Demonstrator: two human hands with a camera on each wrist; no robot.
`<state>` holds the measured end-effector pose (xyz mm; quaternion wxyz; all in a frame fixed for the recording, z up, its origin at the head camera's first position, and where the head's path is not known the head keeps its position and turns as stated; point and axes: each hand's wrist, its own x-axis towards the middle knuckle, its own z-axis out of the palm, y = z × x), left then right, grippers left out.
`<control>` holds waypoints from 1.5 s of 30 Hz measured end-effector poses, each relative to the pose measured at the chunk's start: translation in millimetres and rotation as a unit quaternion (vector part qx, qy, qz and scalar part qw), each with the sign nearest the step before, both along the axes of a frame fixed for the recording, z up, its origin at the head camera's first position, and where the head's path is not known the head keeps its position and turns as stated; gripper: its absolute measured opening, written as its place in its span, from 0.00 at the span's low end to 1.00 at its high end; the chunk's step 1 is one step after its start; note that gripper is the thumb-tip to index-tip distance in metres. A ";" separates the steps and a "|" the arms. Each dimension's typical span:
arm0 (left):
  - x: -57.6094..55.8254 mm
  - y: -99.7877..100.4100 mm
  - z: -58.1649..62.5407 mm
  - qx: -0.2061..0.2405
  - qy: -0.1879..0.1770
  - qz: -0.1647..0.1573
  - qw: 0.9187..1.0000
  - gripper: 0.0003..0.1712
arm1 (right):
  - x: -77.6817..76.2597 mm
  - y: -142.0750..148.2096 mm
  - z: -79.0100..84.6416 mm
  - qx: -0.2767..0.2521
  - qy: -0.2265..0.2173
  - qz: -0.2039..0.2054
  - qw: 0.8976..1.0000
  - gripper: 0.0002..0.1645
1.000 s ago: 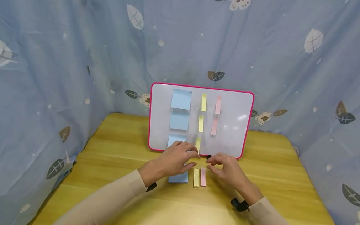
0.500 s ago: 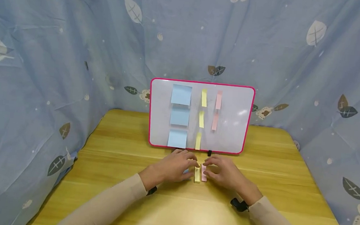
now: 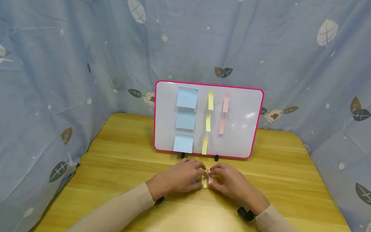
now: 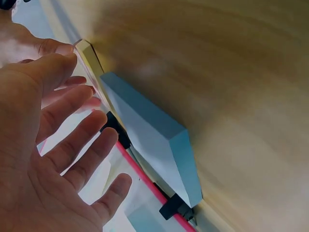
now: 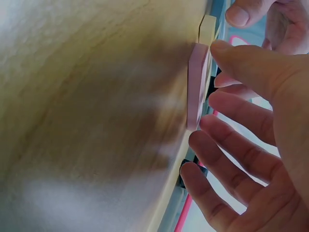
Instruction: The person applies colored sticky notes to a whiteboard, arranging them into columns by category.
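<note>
My two hands come together over the sticky note pads on the table. The left hand (image 3: 180,176) covers most of the thick blue pad (image 4: 154,145), its fingers spread and relaxed in the left wrist view. Its thumb tip lies by the near end of the narrow yellow pad (image 3: 204,184). My right hand (image 3: 234,183) is at the narrow pink pad (image 5: 194,87), with the thumb tip right at its near end and the other fingers loosely extended alongside. Both index fingertips meet near the far ends of the yellow and pink pads.
A pink-framed whiteboard (image 3: 239,139) stands behind the hands on black feet (image 3: 216,158). On it are columns of blue notes (image 3: 185,120), yellow strips (image 3: 208,123) and two pink strips (image 3: 222,125). A patterned blue curtain (image 3: 193,32) surrounds the wooden table (image 3: 120,136).
Both hands have come down and nearer to the body, away from the whiteboard's lower edge, onto the pads. The fingertips have closed in on each other, and the lowest blue note now shows fully.
</note>
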<state>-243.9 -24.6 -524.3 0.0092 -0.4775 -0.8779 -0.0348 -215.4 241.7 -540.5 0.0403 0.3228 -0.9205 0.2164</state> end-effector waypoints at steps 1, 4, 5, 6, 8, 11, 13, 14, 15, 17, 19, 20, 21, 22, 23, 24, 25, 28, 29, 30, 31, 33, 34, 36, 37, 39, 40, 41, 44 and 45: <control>-0.1 0.4 -0.7 -0.001 0.001 -0.001 1.000 0.21 | 0.5 0.0 0.0 0.002 0.000 0.000 1.000 0.18; 0.8 1.8 -0.9 -0.005 0.006 -0.005 1.000 0.22 | 1.7 -0.2 -0.8 0.010 0.000 -0.001 1.000 0.20; 1.2 2.3 -0.6 -0.007 0.008 -0.007 1.000 0.22 | 2.1 -0.1 -1.2 0.012 0.000 -0.002 1.000 0.20; 1.5 2.8 -0.4 -0.007 0.008 -0.008 1.000 0.22 | 2.5 -0.1 -1.6 0.013 0.000 -0.002 1.000 0.20; 2.3 3.7 0.5 -0.008 0.007 -0.009 1.000 0.22 | 3.1 -0.2 -2.4 0.013 0.000 -0.002 1.000 0.21; 2.1 4.9 -0.9 -0.006 0.004 -0.008 1.000 0.22 | 3.5 -0.3 -3.3 0.009 0.003 -0.003 1.000 0.20; 1.6 5.6 -2.5 -0.005 0.003 -0.007 1.000 0.22 | 3.3 -0.3 -3.8 0.008 0.004 -0.003 1.000 0.20; 1.3 5.9 -3.4 -0.005 0.002 -0.006 1.000 0.22 | 3.1 -0.2 -3.9 0.007 0.004 -0.002 1.000 0.19; 0.9 6.1 -4.1 -0.005 0.003 -0.005 1.000 0.22 | 2.8 -0.2 -4.0 0.006 0.004 -0.002 1.000 0.19; 0.5 6.4 -4.6 -0.004 0.003 -0.003 1.000 0.21 | 2.1 -0.2 -3.6 0.003 0.004 0.000 1.000 0.19; 0.1 6.5 -4.4 -0.001 0.003 -0.002 1.000 0.21 | 1.4 -0.2 -2.7 0.001 0.003 0.002 1.000 0.18; 0.0 6.6 -3.8 -0.001 0.003 -0.002 1.000 0.21 | 1.0 -0.2 -2.1 0.000 0.002 0.004 1.000 0.18; -0.1 6.5 -3.4 0.000 0.003 -0.002 1.000 0.21 | 0.6 -0.2 -1.5 -0.001 -0.001 0.005 1.000 0.18; -0.1 6.6 -2.7 0.000 0.003 -0.002 1.000 0.21 | 0.2 0.0 -1.0 -0.002 -0.003 0.006 1.000 0.18; -0.1 6.5 -2.3 0.000 0.003 -0.002 1.000 0.21 | -0.2 0.2 -0.6 -0.001 -0.006 0.006 1.000 0.18; 0.0 6.6 -1.6 0.000 0.002 -0.002 1.000 0.21 | -0.6 0.5 -0.3 -0.002 -0.011 0.007 1.000 0.18; 0.0 6.5 -1.3 -0.001 0.002 -0.002 1.000 0.21 | -1.0 1.0 -0.2 -0.002 -0.015 0.007 1.000 0.18; 0.3 6.8 -0.2 -0.004 -0.003 -0.002 1.000 0.22 | -2.4 2.7 -0.7 -0.001 -0.029 0.008 1.000 0.17; 0.3 6.9 -0.2 -0.004 -0.005 -0.002 1.000 0.22 | -2.9 3.4 -1.0 -0.002 -0.033 0.009 0.999 0.17; 0.3 7.2 -0.1 -0.004 -0.008 -0.002 1.000 0.22 | -3.4 4.0 -1.3 -0.003 -0.037 0.010 0.999 0.17; 0.2 7.3 -0.6 -0.004 -0.009 -0.003 1.000 0.22 | -3.9 4.5 -1.5 -0.004 -0.040 0.012 0.999 0.16; -0.2 7.7 -2.0 -0.004 -0.011 -0.003 1.000 0.21 | -4.8 5.5 -1.7 -0.008 -0.043 0.017 0.999 0.14; -0.4 7.9 -2.8 -0.004 -0.012 -0.002 1.000 0.21 | -5.4 5.9 -1.7 -0.010 -0.043 0.020 0.999 0.13; -0.7 8.4 -4.7 -0.005 -0.012 -0.001 1.000 0.21 | -6.3 6.1 -1.3 -0.013 -0.040 0.024 0.999 0.10; -0.8 8.8 -5.6 -0.005 -0.012 -0.001 1.000 0.20 | -6.7 6.1 -1.1 -0.013 -0.038 0.026 0.999 0.09; -0.5 9.8 -5.8 -0.004 -0.015 0.001 1.000 0.20 | -7.4 6.1 -0.4 -0.013 -0.034 0.027 0.999 0.07; -0.1 10.1 -5.8 -0.003 -0.016 0.003 1.000 0.20 | -7.6 5.7 0.2 -0.012 -0.034 0.026 0.999 0.06; 0.3 10.5 -5.7 -0.002 -0.018 0.004 1.000 0.20 | -7.6 5.4 0.6 -0.012 -0.033 0.025 0.999 0.06; 1.1 11.9 -5.2 0.001 -0.020 0.010 1.000 0.19 | -7.8 4.6 1.3 -0.013 -0.034 0.017 0.999 0.05; 1.2 12.4 -5.2 0.002 -0.020 0.012 1.000 0.19 | -7.8 4.3 1.0 -0.015 -0.034 0.014 0.999 0.05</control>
